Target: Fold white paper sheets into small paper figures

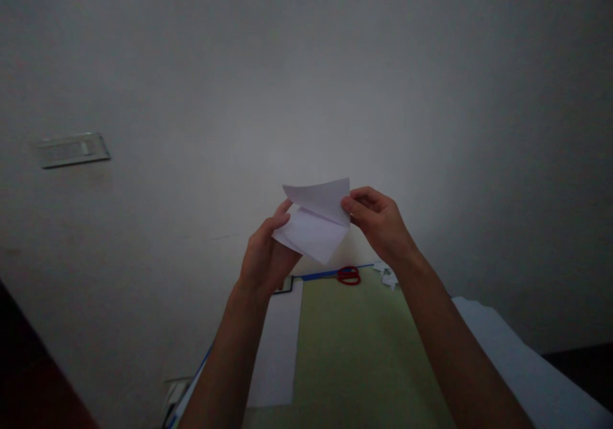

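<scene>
A folded sheet of white paper is held up in front of the wall, above the table. My left hand grips its lower left side, fingers closed behind the paper and thumb in front. My right hand pinches the upper right corner where a flap folds over. Both forearms reach up from the bottom of the view.
Below lies a green mat on the table, with a white sheet at its left. Red-handled scissors and small white paper scraps lie at the far edge. A switch plate is on the wall, left.
</scene>
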Action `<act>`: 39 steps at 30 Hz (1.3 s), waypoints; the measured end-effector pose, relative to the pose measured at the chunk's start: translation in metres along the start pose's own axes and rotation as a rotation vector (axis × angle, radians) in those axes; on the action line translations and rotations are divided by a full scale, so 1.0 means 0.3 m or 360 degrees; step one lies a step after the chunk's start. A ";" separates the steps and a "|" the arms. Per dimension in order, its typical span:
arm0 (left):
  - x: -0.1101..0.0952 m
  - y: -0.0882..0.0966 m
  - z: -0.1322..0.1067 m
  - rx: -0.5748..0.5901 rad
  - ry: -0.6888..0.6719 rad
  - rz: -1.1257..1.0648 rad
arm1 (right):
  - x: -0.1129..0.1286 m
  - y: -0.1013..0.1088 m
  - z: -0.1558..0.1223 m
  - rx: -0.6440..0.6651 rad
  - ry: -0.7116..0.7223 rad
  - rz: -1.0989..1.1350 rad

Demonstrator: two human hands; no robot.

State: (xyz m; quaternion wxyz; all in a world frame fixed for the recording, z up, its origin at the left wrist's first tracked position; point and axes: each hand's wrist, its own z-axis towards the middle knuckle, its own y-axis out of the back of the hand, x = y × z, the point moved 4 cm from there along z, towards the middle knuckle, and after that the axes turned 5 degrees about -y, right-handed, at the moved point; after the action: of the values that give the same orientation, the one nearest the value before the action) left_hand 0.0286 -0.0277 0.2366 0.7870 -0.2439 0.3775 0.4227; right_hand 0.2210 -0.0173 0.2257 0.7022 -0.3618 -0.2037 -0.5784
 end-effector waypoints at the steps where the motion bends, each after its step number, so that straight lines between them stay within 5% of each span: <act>1: -0.003 0.003 -0.004 0.0028 -0.0009 0.0019 | -0.002 0.005 0.001 -0.0033 -0.0006 0.0035; 13: 0.029 0.025 -0.017 0.0237 0.0053 0.0015 | 0.024 0.039 -0.002 -0.0337 0.0310 -0.0350; 25: 0.070 0.022 0.002 -0.0184 0.0218 0.0307 | 0.044 -0.011 -0.020 0.0143 0.0201 -0.0283; 35: 0.061 0.032 0.010 0.0032 0.0026 0.0507 | 0.016 0.003 -0.024 0.0335 0.0126 -0.0399; 39: 0.066 0.046 0.007 0.0021 0.0096 0.0435 | 0.029 0.009 -0.034 0.0515 0.0302 -0.0518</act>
State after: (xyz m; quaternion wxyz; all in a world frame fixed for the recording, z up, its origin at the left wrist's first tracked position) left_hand 0.0248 -0.0095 0.2212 0.7120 -0.1977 0.4334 0.5159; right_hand 0.2243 -0.0304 0.2245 0.6646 -0.1510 -0.2823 -0.6751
